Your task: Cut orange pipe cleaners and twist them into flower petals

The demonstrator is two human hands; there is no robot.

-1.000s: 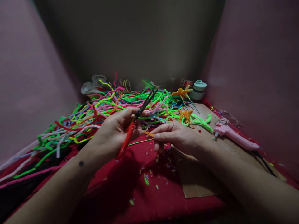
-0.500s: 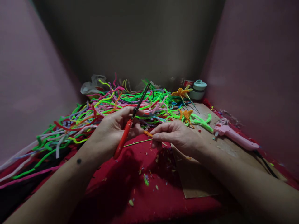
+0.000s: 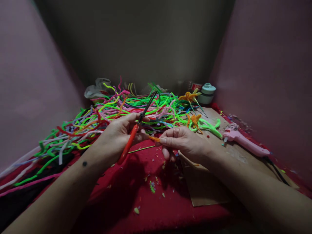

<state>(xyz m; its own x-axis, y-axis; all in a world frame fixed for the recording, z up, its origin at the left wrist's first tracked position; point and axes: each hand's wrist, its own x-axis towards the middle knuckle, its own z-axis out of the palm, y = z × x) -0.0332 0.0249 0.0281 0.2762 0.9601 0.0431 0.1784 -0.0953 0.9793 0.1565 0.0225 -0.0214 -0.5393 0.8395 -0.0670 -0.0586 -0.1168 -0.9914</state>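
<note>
Red-handled scissors (image 3: 129, 143) are held aslant, dark blades (image 3: 149, 103) upward; a short fuzzy orange strip (image 3: 154, 138) is pinched nearly level.

No legible text, brands, numbers or signs found. Red item (image 3: 196, 86) near far right corner of tabletop (image 3: 170, 211): pale marking, unreadable.

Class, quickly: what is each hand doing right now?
Left hand: closed, holding red-handled scissors.
Right hand: closed, pinching a short orange pipe-cleaner piece.

your scissors (image 3: 128, 143) have red handles and dark blades. the cloth (image 3: 156, 208) is plain deep red, and your glue gun (image 3: 246, 141) is pale pink.
</note>
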